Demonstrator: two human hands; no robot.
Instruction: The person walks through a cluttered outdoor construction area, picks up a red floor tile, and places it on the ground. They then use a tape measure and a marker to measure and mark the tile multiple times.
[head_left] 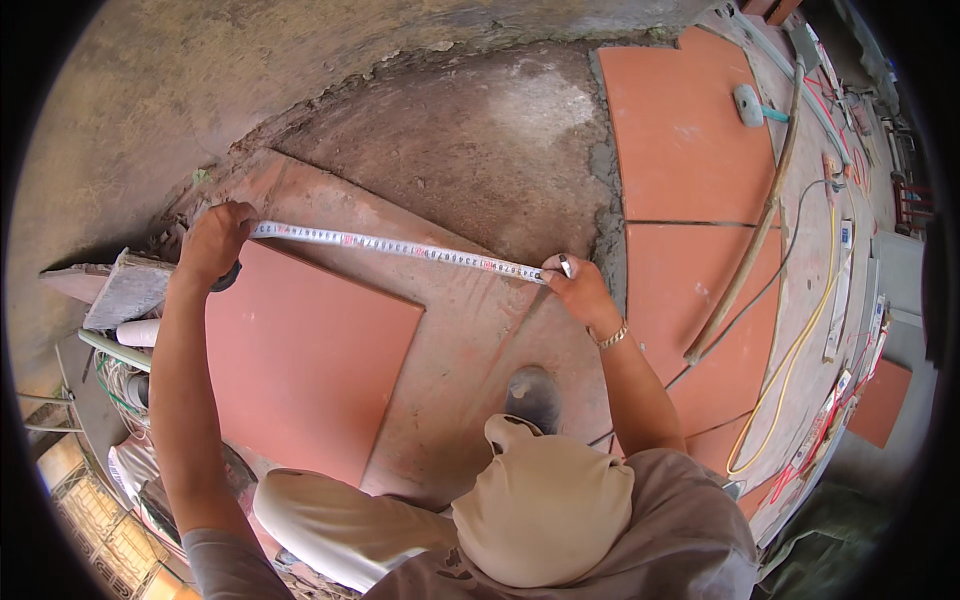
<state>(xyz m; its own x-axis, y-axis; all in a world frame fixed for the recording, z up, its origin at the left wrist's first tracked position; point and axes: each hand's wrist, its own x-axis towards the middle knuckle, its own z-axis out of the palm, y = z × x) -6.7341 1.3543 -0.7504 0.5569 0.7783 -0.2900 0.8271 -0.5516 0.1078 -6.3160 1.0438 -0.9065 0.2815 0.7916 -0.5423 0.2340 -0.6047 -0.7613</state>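
A white tape measure (400, 247) is stretched out between my two hands, above a loose orange tile and the bare ground. My left hand (216, 240) is closed round its left end, where a dark round part, perhaps the case, shows below the fingers. My right hand (580, 290) pinches the other end between thumb and fingers. A small white and dark stick, perhaps a marker, pokes up from that hand. The loose orange tile (310, 350) lies below the tape, in front of my left forearm. A patch of bare earth (430, 150) lies beyond the tape.
Laid orange tiles (680, 130) with a grey mortar edge (605, 190) are on the right. On them rest a mallet (748, 105) and a wooden stick (750, 240). A yellow cable (800, 345) runs farther right. Broken slabs (128, 288) are heaped at left, by the wall (150, 90).
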